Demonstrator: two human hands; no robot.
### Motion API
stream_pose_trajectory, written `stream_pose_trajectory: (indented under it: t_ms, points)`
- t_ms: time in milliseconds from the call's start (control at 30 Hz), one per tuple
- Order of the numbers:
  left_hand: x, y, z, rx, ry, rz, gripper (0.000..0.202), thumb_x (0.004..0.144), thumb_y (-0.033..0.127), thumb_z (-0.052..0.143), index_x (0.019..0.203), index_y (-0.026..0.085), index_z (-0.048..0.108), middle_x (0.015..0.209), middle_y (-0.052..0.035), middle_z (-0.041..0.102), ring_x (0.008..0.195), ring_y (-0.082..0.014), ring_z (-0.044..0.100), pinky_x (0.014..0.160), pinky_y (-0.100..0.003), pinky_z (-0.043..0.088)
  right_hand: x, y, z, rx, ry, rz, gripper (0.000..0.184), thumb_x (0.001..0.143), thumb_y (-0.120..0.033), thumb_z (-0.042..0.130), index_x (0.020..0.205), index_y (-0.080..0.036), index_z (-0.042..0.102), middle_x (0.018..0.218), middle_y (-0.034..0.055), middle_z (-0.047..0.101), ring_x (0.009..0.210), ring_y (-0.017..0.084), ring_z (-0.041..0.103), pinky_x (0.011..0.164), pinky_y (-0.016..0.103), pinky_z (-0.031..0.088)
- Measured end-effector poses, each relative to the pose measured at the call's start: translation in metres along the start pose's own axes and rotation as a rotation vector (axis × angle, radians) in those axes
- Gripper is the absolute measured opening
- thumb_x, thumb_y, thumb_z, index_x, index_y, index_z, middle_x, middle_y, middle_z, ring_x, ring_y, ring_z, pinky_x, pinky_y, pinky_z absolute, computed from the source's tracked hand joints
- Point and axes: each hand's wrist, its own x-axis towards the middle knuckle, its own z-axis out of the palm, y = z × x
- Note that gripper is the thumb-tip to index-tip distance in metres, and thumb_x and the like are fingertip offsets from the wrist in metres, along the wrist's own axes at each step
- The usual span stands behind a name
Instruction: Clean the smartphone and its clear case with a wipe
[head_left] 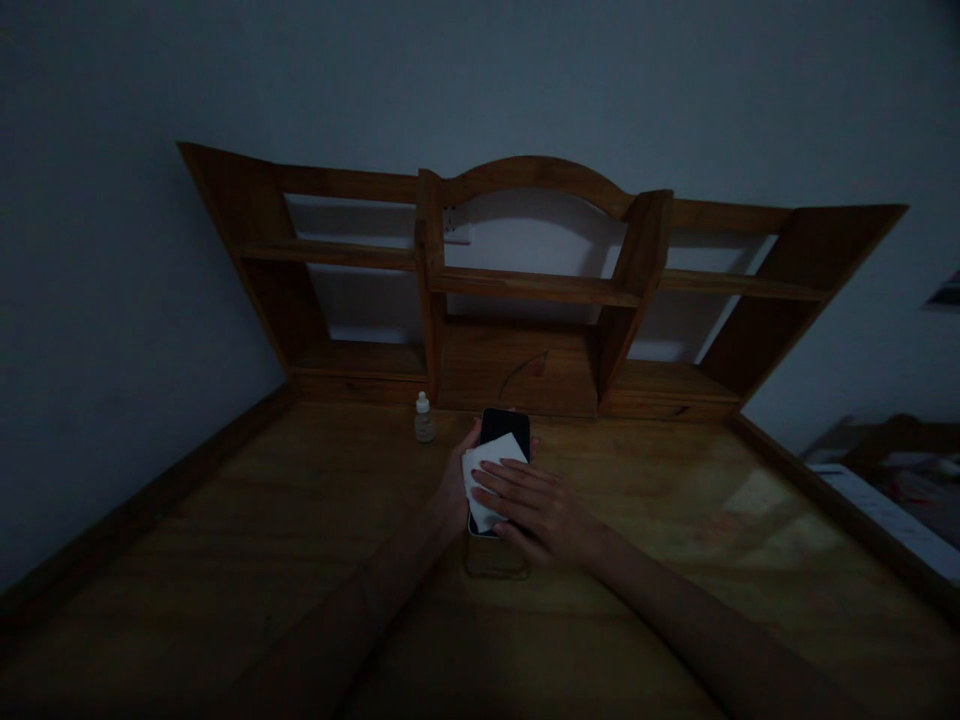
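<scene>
No writing can be read anywhere: the small bottle (424, 420) has a pale label and a white cap, but the dim light leaves its label a blur. It stands upright near the back edge of the wooden desk (225, 510), just left of the phone (504, 427) and close to the foot of the wooden hutch (536, 285).

The phone lies toward the middle of the desk's width, a little in from the back edge, tilted up in the hands with its long side running away from the person. Its glossy black screen faces up. A white folded wipe (486, 483) covers the lower left part of the screen, and the top part shows bare and dark. Under the phone's near end sits a flat, dim box (496, 556), its material hard to tell.

The left hand (459, 482) comes in from the lower left and clasps the phone by its left edge, with the fingers wrapped behind it. The right hand (540, 510) reaches across from the lower right, palm down, its fingers together and laid flat, pressing the wipe onto the screen. Both forearms are bare and rest low over the desk.
</scene>
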Motion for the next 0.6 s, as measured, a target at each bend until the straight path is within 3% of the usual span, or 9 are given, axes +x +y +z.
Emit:
stream_pose_trajectory:
  t_ms: [267,500,600]
  points:
    - [0.0049,-0.0003,-0.0055,-0.051,-0.159,0.008,0.054,0.095,0.058,0.041,0.113,0.013,0.065,0.091,-0.0133,0.071,0.072,-0.0227,0.068,0.076,-0.037,0.054,-0.0037,-0.0014,0.0012,0.023,0.14,-0.073,0.044,0.093,-0.022,0.054,0.135,-0.012,0.058,0.138,0.0114,0.06,0.131,0.02,0.054,0.11,0.037,0.046]
    - [0.0015,-0.0007,0.0007,-0.017,-0.089,0.019,0.063,0.097,0.059,0.035,0.12,0.007,0.062,0.096,-0.0176,0.071,0.084,-0.0275,0.07,0.081,-0.04,0.054,0.0006,-0.0046,-0.0044,0.034,0.243,-0.116,0.034,0.091,-0.018,0.054,0.121,-0.008,0.066,0.123,0.0137,0.07,0.121,0.021,0.063,0.101,0.036,0.054]
    - [0.0027,-0.0001,-0.002,-0.035,-0.098,-0.003,0.067,0.097,0.06,0.033,0.116,0.004,0.063,0.094,-0.0183,0.072,0.08,-0.027,0.07,0.079,-0.039,0.055,0.0011,-0.0039,-0.0037,0.047,0.275,-0.122,0.033,0.092,-0.016,0.053,0.121,-0.007,0.066,0.12,0.0139,0.072,0.119,0.02,0.064,0.1,0.035,0.055]
